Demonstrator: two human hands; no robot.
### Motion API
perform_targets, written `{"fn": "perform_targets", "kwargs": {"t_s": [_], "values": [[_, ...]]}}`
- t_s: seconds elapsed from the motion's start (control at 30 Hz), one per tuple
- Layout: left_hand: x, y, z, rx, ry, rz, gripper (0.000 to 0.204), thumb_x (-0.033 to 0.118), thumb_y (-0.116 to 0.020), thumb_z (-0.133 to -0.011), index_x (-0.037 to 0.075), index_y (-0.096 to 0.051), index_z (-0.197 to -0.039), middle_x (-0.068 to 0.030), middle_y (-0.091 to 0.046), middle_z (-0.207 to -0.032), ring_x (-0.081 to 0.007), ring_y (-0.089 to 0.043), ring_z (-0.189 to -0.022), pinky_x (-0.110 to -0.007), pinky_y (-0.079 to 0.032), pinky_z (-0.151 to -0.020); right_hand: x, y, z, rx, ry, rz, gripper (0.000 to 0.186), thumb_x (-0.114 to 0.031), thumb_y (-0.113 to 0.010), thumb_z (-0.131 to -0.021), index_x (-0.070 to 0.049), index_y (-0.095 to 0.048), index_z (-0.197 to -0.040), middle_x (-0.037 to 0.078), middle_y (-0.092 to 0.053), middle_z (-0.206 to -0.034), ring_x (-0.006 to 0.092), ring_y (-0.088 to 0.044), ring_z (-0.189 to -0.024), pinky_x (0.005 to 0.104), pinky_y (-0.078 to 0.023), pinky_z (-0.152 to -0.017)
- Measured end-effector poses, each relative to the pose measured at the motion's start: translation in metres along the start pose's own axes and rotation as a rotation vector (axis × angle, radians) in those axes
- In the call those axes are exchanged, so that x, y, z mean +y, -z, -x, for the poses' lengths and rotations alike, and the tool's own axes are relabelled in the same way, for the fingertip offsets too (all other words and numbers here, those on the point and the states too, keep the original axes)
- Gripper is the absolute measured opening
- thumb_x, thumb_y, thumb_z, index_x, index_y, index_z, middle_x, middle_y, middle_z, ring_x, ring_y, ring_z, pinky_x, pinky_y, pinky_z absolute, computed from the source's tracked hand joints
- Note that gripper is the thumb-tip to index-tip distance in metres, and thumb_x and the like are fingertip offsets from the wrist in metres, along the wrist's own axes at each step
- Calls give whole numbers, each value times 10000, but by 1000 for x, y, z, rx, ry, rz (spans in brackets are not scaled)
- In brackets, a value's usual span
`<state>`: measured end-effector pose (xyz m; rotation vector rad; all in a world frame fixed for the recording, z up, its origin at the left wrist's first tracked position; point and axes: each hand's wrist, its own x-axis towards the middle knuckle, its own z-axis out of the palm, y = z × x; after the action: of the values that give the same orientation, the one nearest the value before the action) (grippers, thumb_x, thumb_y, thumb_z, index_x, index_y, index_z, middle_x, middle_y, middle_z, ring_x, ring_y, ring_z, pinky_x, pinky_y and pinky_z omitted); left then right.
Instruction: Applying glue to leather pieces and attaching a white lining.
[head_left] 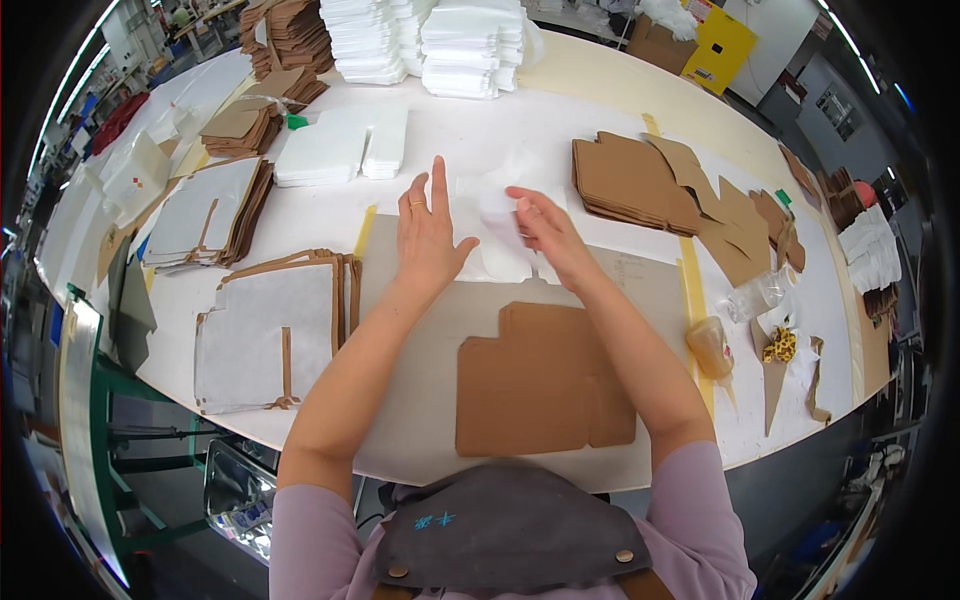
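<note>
Left hand (pixel 428 235): laid flat, palm down and fingers spread, on the near-left part of a white paper sheet (pixel 500 235); it presses and grips nothing. A ring shows on one finger.
Right hand (pixel 545 232): fingers curled, pinching a raised fold of the same white paper sheet at its right side.
White paper sheet: lies on the white table (pixel 600 120) just beyond a grey work mat (pixel 420 350), between both hands.
Brown cardboard blank (pixel 540 380): flat on the grey work mat, near the person, below the right forearm.
Brown cardboard stack (pixel 630 180): beyond and right of the right hand, well apart from it.
Loose brown blanks (pixel 735 225): fanned out to the right of that stack.
White folded stacks (pixel 345 148): beyond the left hand.
Tall white piles (pixel 420 40): at the far edge of the table.
Paper-lined blanks (pixel 270 335): left of the left forearm, white faces up with brown edges.
Clear plastic bottle (pixel 757 293): lying at the right, near a small amber bottle (pixel 710 345).
</note>
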<state>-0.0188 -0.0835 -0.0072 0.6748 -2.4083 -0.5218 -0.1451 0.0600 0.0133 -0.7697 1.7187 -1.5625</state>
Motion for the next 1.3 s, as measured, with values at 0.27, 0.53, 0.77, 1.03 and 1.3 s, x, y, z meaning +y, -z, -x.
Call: {"fn": "perform_targets", "kwargs": {"t_s": [0.27, 0.53, 0.77, 1.03, 1.3], "values": [[-33, -1, -17, -196, -284, 26, 460, -62, -700, -644, 134, -644, -1057, -83, -437, -1393, -350, -341, -1304, -412, -466, -972, 13, 94, 38, 16, 503, 894, 341, -83, -657, -804, -100, -632, -1144, 74, -633, -1181, 271, -565, -1119, 385, -437, -975], [-47, -13, 1, -109, -450, 102, 74, 170, -692, -793, 115, -726, -830, -57, -589, -1263, -328, -394, -1302, -465, -369, -1041, 55, 96, 40, -35, 653, 1043, 259, 62, -610, -794, -50, -684, -1016, 134, -637, -1095, 307, -608, -1024, 367, -498, -876], [-31, -24, -14, -201, -218, 209, 164, 261, -661, -806, 117, -736, -821, -70, -696, -853, -281, -591, -1014, -426, -466, -836, 54, 128, 22, 13, 241, 653, 55, -48, -652, -839, -21, -616, -869, 44, -612, -1017, 132, -566, -889, 261, -472, -709], [-56, 26, -72, -375, 284, 671, 430, 265, -702, -857, -112, -651, -1057, -150, -681, -903, -193, -694, -675, -275, -541, -631, 4, 93, -53, 179, -54, 310, 158, -201, -688, -873, -69, -638, -802, -57, -549, -723, 40, -485, -677, 204, -425, -630], [-16, 42, -114, -123, 33, 632, 325, 247, -656, -907, -33, -691, -1070, -54, -687, -877, -72, -549, -712, -233, -442, -630, -45, 100, -34, 369, 444, -281, 71, -81, -621, -913, -41, -564, -900, -1, -591, -877, 79, -578, -840, 268, -519, -830]]}}
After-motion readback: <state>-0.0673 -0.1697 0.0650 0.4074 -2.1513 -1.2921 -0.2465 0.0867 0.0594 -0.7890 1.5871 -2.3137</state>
